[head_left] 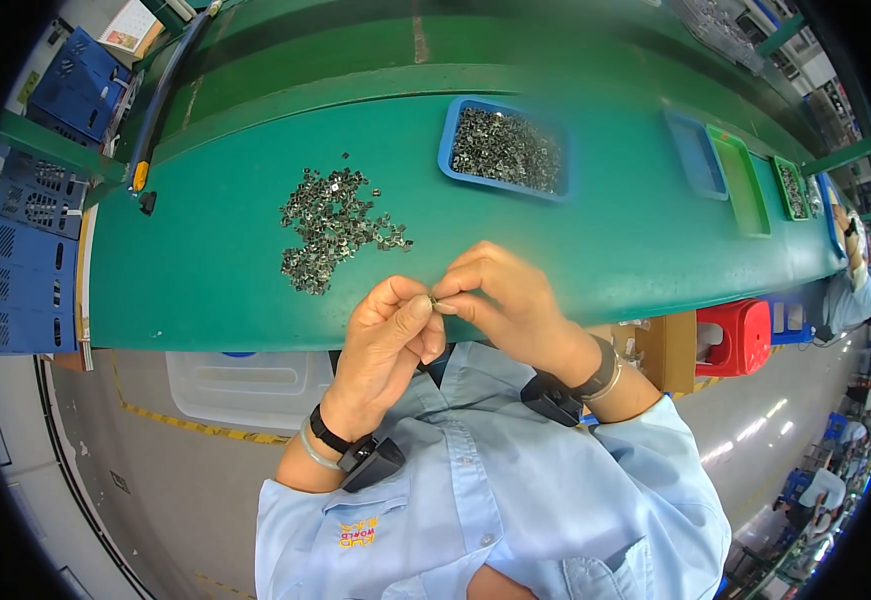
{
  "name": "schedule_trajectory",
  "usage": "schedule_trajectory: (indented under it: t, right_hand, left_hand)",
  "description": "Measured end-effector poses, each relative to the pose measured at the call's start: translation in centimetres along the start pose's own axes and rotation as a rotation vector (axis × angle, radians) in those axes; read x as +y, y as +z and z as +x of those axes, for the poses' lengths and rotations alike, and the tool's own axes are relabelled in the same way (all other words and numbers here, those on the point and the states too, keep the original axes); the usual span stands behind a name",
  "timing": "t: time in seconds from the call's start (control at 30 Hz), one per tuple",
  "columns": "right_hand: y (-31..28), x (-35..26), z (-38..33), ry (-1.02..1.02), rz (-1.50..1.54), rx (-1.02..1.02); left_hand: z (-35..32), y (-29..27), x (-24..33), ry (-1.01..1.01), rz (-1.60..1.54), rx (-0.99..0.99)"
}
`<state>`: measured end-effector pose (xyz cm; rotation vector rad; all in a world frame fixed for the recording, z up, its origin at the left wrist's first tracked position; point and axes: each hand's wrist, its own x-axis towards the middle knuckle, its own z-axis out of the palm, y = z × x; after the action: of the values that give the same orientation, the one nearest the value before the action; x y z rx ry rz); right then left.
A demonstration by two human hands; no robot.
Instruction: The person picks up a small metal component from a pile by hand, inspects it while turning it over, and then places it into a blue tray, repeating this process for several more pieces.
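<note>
My left hand and my right hand meet at the near edge of the green table, fingertips pinched together. Between them is a small metal part, mostly covered by the fingers, so its exact shape is hard to see. Both hands grip it. Just beyond my left hand lies a loose pile of small square metal pieces, dark and silvery. Farther back, a blue tray holds a heap of similar small metal pieces.
To the right on the green table are a blue tray, a green tray and a smaller green tray with parts. Blue crates stand at the left. A red stool and a cardboard box are below.
</note>
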<state>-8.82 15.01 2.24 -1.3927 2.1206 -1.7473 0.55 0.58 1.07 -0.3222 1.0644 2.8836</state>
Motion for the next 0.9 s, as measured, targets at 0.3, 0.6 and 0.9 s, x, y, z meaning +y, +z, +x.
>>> schedule_trajectory:
  t: [0.3, 0.6, 0.9]
  right_hand:
    - [0.0, 0.5, -0.1, -0.002, -0.017, -0.003]
    - [0.1, 0.5, -0.2, 0.002, 0.058, 0.037]
    - [0.7, 0.0, -0.5, 0.024, 0.149, 0.059]
  left_hand:
    - [0.1, -0.4, 0.2, -0.005, 0.074, 0.007]
    - [-0.3, 0.7, 0.8, -0.007, 0.029, 0.017]
    - [-0.1, -0.3, 0.3, -0.006, -0.080, -0.093]
